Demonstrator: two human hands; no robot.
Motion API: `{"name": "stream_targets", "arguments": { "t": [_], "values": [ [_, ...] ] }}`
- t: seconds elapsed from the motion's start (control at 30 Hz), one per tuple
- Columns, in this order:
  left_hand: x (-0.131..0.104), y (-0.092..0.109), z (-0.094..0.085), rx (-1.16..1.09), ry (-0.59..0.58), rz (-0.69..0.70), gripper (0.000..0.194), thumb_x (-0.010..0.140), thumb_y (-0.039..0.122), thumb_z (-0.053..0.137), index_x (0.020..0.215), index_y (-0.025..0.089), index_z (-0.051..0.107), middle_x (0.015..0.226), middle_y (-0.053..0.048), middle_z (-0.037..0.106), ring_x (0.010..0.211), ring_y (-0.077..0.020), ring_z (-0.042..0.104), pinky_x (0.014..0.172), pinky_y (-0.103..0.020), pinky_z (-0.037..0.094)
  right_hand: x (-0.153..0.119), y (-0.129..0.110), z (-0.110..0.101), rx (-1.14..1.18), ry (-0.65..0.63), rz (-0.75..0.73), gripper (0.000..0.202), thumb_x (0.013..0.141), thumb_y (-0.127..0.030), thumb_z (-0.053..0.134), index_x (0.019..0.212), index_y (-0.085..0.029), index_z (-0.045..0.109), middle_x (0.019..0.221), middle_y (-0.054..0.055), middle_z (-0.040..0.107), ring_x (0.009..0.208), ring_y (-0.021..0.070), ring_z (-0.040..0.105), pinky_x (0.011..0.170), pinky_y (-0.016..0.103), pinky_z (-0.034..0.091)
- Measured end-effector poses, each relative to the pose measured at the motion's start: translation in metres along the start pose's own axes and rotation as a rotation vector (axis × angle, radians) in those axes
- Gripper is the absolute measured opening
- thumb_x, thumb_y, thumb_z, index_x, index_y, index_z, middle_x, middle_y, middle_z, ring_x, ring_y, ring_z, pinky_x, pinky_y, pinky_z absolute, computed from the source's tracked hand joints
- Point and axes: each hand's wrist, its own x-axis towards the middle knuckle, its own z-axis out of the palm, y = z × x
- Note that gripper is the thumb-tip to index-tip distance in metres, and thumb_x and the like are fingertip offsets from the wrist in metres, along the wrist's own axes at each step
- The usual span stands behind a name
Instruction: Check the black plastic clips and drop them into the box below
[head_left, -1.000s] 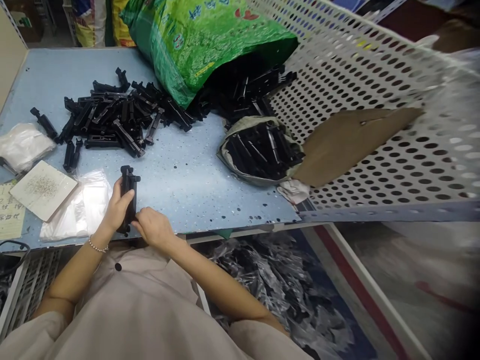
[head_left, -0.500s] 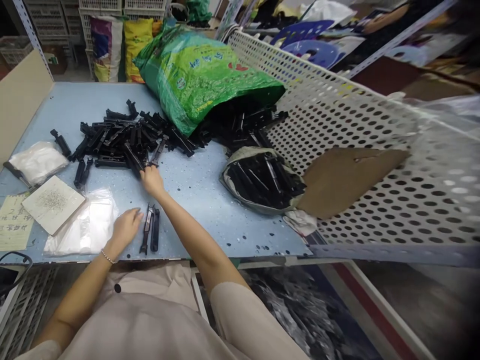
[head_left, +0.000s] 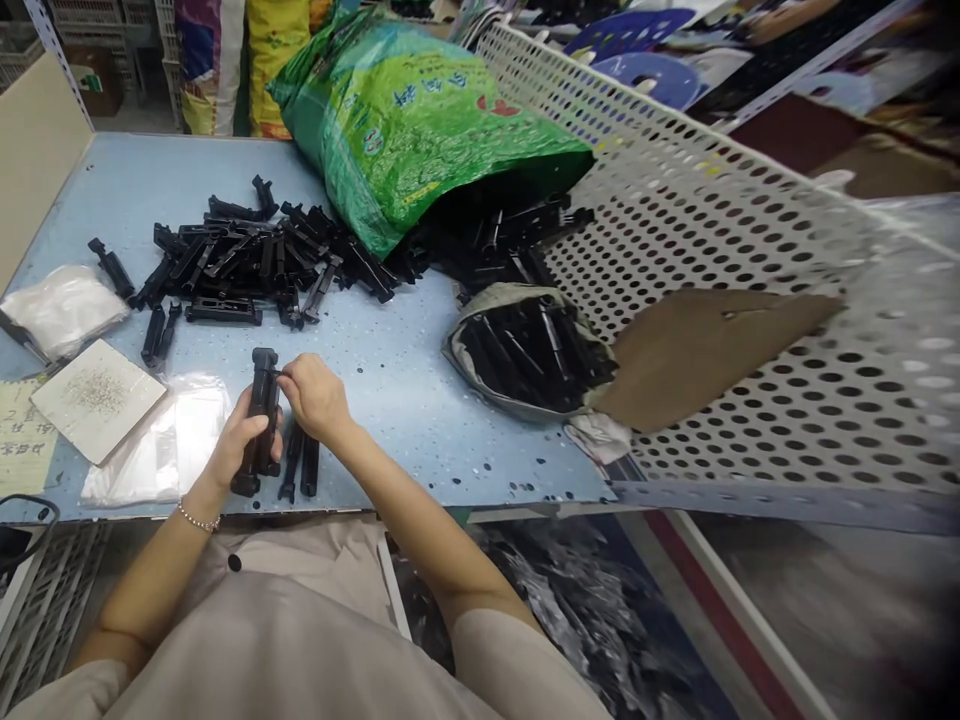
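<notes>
My left hand (head_left: 238,440) is wrapped around a long black plastic part (head_left: 262,395), held nearly upright above the front of the table. My right hand (head_left: 316,398) is closed at the part's upper right side, its fingertips pinching a dark edge there; the exact spot is partly hidden by the fingers. Just below and right of the held part, two similar black pieces (head_left: 309,465) lie side by side on the table, partly covered by my hands. Farther back lies a heap of the same black parts (head_left: 240,255).
A green sack (head_left: 450,120) spills black parts at the back. To its front right, a grey-green bag (head_left: 525,350) holds more. A perforated white panel (head_left: 720,230) borders the right. Clear plastic bags (head_left: 161,450), a white square tile (head_left: 97,400) and a handwritten note (head_left: 22,440) lie left.
My right hand has come back from the heap with a black part. My left hand has closed around that part, and both hands now meet at it near the table's front.
</notes>
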Motion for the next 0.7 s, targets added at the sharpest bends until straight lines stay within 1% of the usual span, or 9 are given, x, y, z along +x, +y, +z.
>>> {"name": "stream_targets", "arguments": {
  "t": [0.13,0.2,0.27,0.37,0.47,0.53,0.57,0.63,0.7],
  "values": [
    [-0.002,-0.008,0.001,0.166,0.046,0.074,0.068,0.086,0.039,0.065,0.144,0.025,0.035,0.092,0.000,0.056,0.059,-0.0105,0.057,0.056,-0.025,0.048,-0.003,-0.001,0.008,0.471,-0.117,0.285,0.054,0.097,-0.069,0.028,0.073,-0.024,0.043,0.065,0.000,0.046,0.061,0.0155,0.045,0.061,0.030,0.040],
    [0.001,-0.010,-0.003,0.202,0.100,0.081,0.061,0.084,0.038,0.066,0.139,0.021,0.043,0.091,-0.001,0.059,0.068,-0.0133,0.059,0.063,-0.026,0.050,-0.014,-0.005,0.010,0.614,-0.208,0.411,0.058,0.096,-0.072,0.024,0.072,-0.023,0.042,0.060,-0.003,0.040,0.053,0.0131,0.038,0.053,0.028,0.035],
    [0.005,-0.011,-0.008,0.183,0.190,0.077,0.047,0.085,0.039,0.062,0.127,0.019,0.054,0.091,-0.002,0.062,0.077,-0.0162,0.061,0.069,-0.027,0.050,-0.031,-0.010,0.009,0.515,-0.255,0.347,0.059,0.097,-0.071,0.024,0.074,-0.022,0.047,0.063,-0.001,0.045,0.056,0.0137,0.042,0.056,0.028,0.036],
    [0.010,-0.011,-0.014,0.198,0.291,0.074,0.035,0.090,0.041,0.052,0.115,0.018,0.062,0.092,-0.004,0.066,0.085,-0.0188,0.063,0.076,-0.029,0.052,-0.062,-0.017,0.010,0.100,-0.240,0.038,0.052,0.100,-0.063,0.032,0.078,-0.020,0.053,0.076,0.006,0.057,0.071,0.0182,0.051,0.067,0.031,0.039],
    [0.012,-0.012,-0.019,0.384,0.331,0.156,0.042,0.093,0.041,0.049,0.127,0.019,0.060,0.114,-0.007,0.068,0.108,-0.0229,0.062,0.096,-0.034,0.049,-0.075,-0.016,0.014,-0.137,-0.294,-0.063,0.045,0.105,-0.047,0.031,0.077,-0.020,0.053,0.075,0.007,0.059,0.073,0.0184,0.053,0.068,0.030,0.036],
    [0.009,-0.018,-0.021,0.585,0.356,0.181,0.051,0.095,0.040,0.048,0.141,0.019,0.051,0.124,-0.009,0.067,0.117,-0.0249,0.061,0.102,-0.036,0.046,-0.061,-0.007,0.014,-0.127,-0.395,0.032,0.043,0.106,-0.044,0.030,0.077,-0.021,0.053,0.073,0.003,0.060,0.068,0.0163,0.053,0.065,0.028,0.034],
    [0.007,-0.022,-0.021,0.693,0.356,0.146,0.054,0.096,0.039,0.046,0.146,0.019,0.046,0.120,-0.010,0.069,0.113,-0.0256,0.064,0.100,-0.037,0.047,-0.047,0.001,0.013,-0.108,-0.406,0.114,0.042,0.106,-0.045,0.033,0.079,-0.021,0.053,0.074,0.002,0.060,0.068,0.0156,0.053,0.065,0.027,0.034],
    [0.001,-0.034,-0.017,0.929,0.326,-0.003,0.058,0.097,0.036,0.044,0.152,0.017,0.039,0.101,-0.010,0.074,0.093,-0.0270,0.070,0.087,-0.039,0.052,-0.006,0.020,0.009,-0.100,-0.298,0.297,0.038,0.104,-0.050,0.036,0.091,-0.021,0.056,0.085,0.002,0.064,0.074,0.0156,0.055,0.068,0.027,0.034],
    [-0.007,-0.049,-0.009,1.169,0.287,-0.139,0.060,0.097,0.036,0.044,0.154,0.016,0.037,0.084,-0.010,0.074,0.077,-0.0281,0.071,0.077,-0.039,0.053,0.043,0.044,0.003,-0.139,-0.098,0.457,0.043,0.104,-0.054,0.033,0.114,-0.017,0.052,0.107,0.009,0.065,0.084,0.0165,0.056,0.075,0.028,0.035]
  ]
}}
